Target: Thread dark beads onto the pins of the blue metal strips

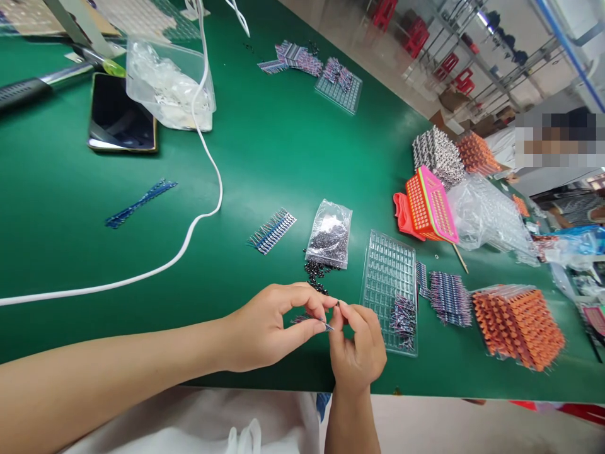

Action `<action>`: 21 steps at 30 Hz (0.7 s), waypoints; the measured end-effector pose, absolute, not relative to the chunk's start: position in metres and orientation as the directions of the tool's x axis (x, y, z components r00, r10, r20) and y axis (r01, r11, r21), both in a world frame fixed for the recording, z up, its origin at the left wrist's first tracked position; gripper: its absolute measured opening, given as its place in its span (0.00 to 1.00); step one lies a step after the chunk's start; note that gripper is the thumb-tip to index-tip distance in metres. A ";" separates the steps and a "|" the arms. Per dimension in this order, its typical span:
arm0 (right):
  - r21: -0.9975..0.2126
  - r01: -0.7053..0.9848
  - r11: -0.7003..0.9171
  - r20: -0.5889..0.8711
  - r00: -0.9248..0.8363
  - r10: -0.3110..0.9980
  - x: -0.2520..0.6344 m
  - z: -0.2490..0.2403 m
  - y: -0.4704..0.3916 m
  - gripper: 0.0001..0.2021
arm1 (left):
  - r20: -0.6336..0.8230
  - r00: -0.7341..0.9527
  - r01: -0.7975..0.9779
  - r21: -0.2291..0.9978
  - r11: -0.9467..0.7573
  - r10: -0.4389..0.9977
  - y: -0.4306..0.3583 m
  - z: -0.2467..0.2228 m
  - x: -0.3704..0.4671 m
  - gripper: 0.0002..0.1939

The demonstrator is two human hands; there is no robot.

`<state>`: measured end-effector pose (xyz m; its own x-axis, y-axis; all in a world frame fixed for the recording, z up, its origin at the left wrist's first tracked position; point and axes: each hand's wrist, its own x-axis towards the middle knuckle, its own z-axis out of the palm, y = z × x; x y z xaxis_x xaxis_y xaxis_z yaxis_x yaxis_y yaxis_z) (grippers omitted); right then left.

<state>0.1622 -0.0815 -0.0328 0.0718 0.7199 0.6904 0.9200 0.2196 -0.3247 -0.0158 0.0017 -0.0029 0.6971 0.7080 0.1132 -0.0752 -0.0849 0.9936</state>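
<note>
Near the table's front edge, my left hand (pixel 283 325) pinches a small strip of thin blue wired pieces (pixel 307 320) between thumb and fingers. Its fingertips meet those of my right hand (pixel 357 343), which pinches a tiny black bead (pixel 337 304). Just beyond the hands, loose black beads (pixel 316 272) spill from a clear plastic bag (pixel 329 234). A row of blue wired pieces (pixel 273 232) lies left of the bag. To the right, a clear compartment tray (pixel 388 268) holds a heap of wired pieces (pixel 403 318) at its near end.
The green table (pixel 293 151) carries a white cable (pixel 210 161), a phone (pixel 123 116), a plastic tub (pixel 170 82), and a blue bundle (pixel 140 203) at left. Orange stacks (pixel 517 325), pink and orange baskets (pixel 428 205) stand right. A co-worker (pixel 503 148) is at the far right.
</note>
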 end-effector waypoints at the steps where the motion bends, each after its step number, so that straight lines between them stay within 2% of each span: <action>1: -0.326 0.919 0.221 0.690 0.072 0.720 0.162 -0.033 -0.081 0.12 | 0.140 0.690 -0.082 0.990 -0.115 0.710 0.001 -0.003 -0.015 0.03; 5: -0.383 0.895 0.230 0.664 0.094 0.742 0.162 -0.032 -0.082 0.13 | 0.173 0.679 -0.089 0.984 -0.154 0.713 0.001 -0.004 -0.015 0.04; 14: -0.582 0.774 0.250 0.583 0.183 0.792 0.160 -0.029 -0.082 0.14 | 0.064 0.707 -0.045 0.998 -0.045 0.704 0.003 -0.003 -0.015 0.04; 17: -0.587 0.770 0.251 0.582 0.185 0.792 0.160 -0.029 -0.081 0.14 | 0.034 0.713 -0.039 0.999 -0.008 0.701 0.003 -0.002 -0.016 0.04; 21: -0.520 0.816 0.252 0.615 0.152 0.774 0.161 -0.030 -0.082 0.15 | -0.056 0.744 -0.020 0.994 0.106 0.666 0.004 0.000 -0.017 0.05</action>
